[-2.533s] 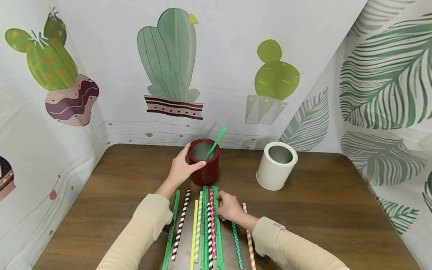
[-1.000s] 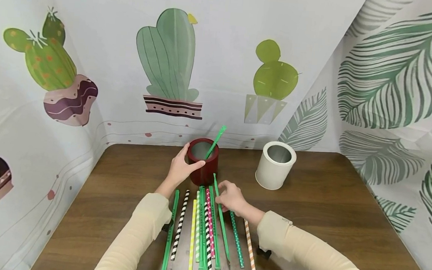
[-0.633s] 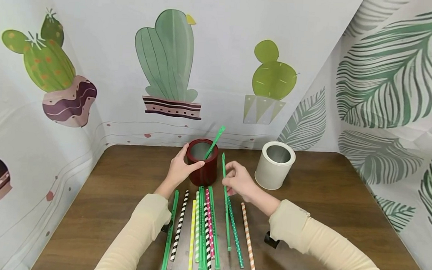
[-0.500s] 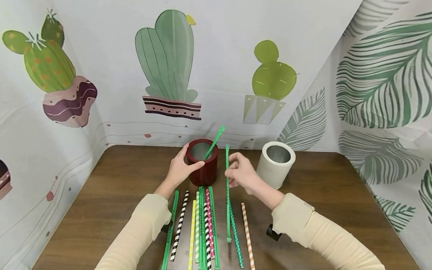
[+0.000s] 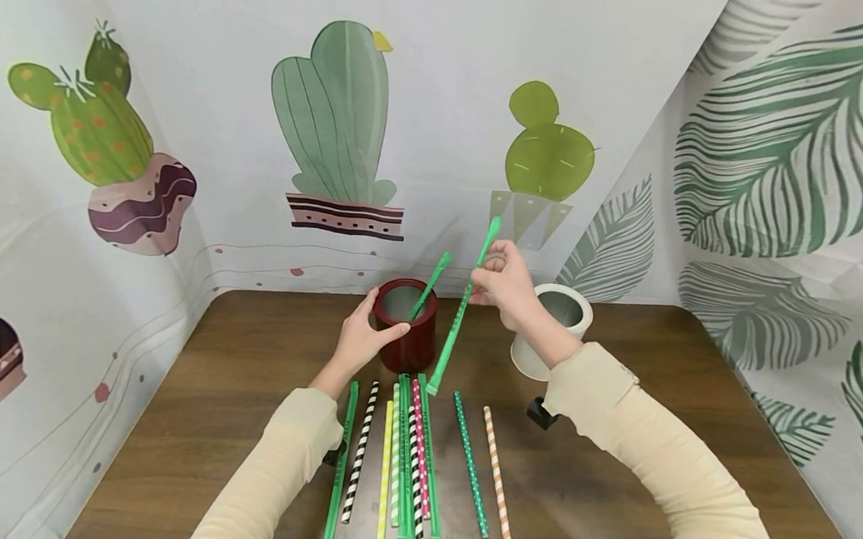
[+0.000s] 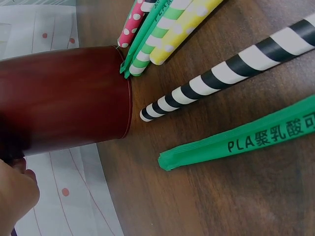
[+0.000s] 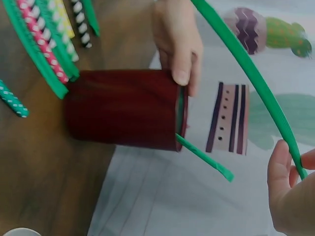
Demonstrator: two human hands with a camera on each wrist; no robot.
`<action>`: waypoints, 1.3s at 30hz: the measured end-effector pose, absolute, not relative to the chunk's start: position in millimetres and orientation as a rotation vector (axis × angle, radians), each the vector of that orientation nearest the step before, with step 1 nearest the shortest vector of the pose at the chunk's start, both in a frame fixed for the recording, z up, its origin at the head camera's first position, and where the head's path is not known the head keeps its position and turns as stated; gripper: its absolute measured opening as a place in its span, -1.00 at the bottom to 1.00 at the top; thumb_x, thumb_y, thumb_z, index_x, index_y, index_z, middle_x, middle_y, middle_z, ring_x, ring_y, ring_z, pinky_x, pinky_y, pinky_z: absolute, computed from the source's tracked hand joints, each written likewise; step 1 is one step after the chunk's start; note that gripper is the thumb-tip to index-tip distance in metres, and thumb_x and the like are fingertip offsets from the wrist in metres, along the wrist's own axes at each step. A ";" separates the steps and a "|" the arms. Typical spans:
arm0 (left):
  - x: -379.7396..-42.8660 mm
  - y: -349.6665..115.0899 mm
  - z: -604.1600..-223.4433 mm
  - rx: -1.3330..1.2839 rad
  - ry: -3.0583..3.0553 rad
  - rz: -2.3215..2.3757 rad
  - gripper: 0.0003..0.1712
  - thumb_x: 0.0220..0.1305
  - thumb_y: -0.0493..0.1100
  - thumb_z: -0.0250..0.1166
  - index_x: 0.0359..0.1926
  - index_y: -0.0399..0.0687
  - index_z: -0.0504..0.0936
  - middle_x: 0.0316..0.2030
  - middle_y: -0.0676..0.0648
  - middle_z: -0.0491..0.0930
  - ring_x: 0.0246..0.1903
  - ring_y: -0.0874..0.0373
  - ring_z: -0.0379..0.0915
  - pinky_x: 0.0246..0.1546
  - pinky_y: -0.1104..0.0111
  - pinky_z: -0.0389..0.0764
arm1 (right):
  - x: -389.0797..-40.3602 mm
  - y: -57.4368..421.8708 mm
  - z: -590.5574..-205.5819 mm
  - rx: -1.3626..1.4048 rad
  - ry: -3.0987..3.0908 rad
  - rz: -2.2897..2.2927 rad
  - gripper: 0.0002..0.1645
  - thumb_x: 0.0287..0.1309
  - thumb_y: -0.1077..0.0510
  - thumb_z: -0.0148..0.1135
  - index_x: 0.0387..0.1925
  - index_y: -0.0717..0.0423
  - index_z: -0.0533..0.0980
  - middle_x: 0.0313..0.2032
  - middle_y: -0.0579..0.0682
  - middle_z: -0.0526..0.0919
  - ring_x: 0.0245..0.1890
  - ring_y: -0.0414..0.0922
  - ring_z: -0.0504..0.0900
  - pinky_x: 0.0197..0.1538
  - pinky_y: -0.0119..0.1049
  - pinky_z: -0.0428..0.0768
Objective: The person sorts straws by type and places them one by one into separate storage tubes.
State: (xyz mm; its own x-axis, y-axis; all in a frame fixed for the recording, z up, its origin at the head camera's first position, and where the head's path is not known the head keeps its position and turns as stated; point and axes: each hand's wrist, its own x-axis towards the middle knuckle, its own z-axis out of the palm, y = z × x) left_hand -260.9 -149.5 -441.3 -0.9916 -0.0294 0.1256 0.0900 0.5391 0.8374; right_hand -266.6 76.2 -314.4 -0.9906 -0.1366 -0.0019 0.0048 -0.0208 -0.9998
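Observation:
My left hand (image 5: 359, 338) grips a dark red can (image 5: 412, 350) near its rim, thumb on the near side. One green wrapped straw (image 5: 432, 280) leans inside that can, its top sticking out. In the air to the right, my right hand (image 5: 508, 290) pinches another green wrapped straw (image 5: 454, 328) near its upper part. This straw slants, its lower end in front of the red can's right side in the head view. In the right wrist view, thumb and fingers (image 7: 279, 160) close on the straw, which is apart from the can.
Several straws lie on the brown table (image 5: 246, 348) before the red can, among them a black striped straw (image 5: 360, 452), a yellow straw (image 5: 384, 475), a teal dotted straw (image 5: 471, 464) and an orange striped straw (image 5: 499, 483). A white can (image 5: 526, 355) stands behind the right forearm.
My right hand has taken a green wrapped straw from the group on the table, raised it up and away, and tilted it. The left hand stays on the red can.

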 end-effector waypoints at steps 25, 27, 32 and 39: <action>-262.4 -149.3 -443.1 -0.035 -2.668 -1.436 0.06 -0.12 0.25 0.31 0.34 0.04 0.01 0.32 -0.06 0.05 0.30 0.00 -0.03 0.21 0.03 0.14 | -307.1 59.9 -325.7 -0.015 2.071 -2.766 -0.55 -0.06 0.51 -0.04 -0.10 0.21 0.12 -0.47 -0.02 0.32 -0.57 -0.20 0.46 -0.50 -0.44 0.52; -262.5 -149.4 -443.8 -0.043 -2.664 -1.430 0.06 -0.12 0.24 0.31 0.34 0.01 0.02 0.32 -0.07 0.06 0.30 0.00 -0.02 0.20 0.03 0.15 | -307.3 57.8 -332.8 -0.023 2.096 -2.743 -0.53 -0.05 0.51 -0.04 -0.06 0.29 0.11 -0.47 -0.02 0.32 -0.56 -0.21 0.45 -0.50 -0.46 0.51; -262.5 -149.5 -443.9 -0.050 -2.656 -1.437 0.05 -0.11 0.21 0.32 0.33 -0.03 0.02 0.32 -0.07 0.06 0.29 0.01 -0.01 0.19 0.03 0.17 | -306.5 51.7 -348.9 -0.023 2.156 -2.665 -0.58 -0.04 0.51 -0.01 -0.10 0.27 0.15 -0.49 -0.06 0.33 -0.54 -0.20 0.46 -0.44 -0.41 0.54; -262.2 -149.8 -443.1 -0.053 -2.658 -1.446 0.03 -0.10 0.19 0.32 0.33 -0.01 0.02 0.32 -0.06 0.06 0.30 0.02 -0.02 0.19 0.04 0.17 | -303.0 42.7 -367.9 -0.014 2.172 -2.592 -0.67 0.00 0.48 0.01 -0.23 0.15 0.19 -0.49 -0.05 0.37 -0.53 -0.17 0.49 -0.38 -0.30 0.57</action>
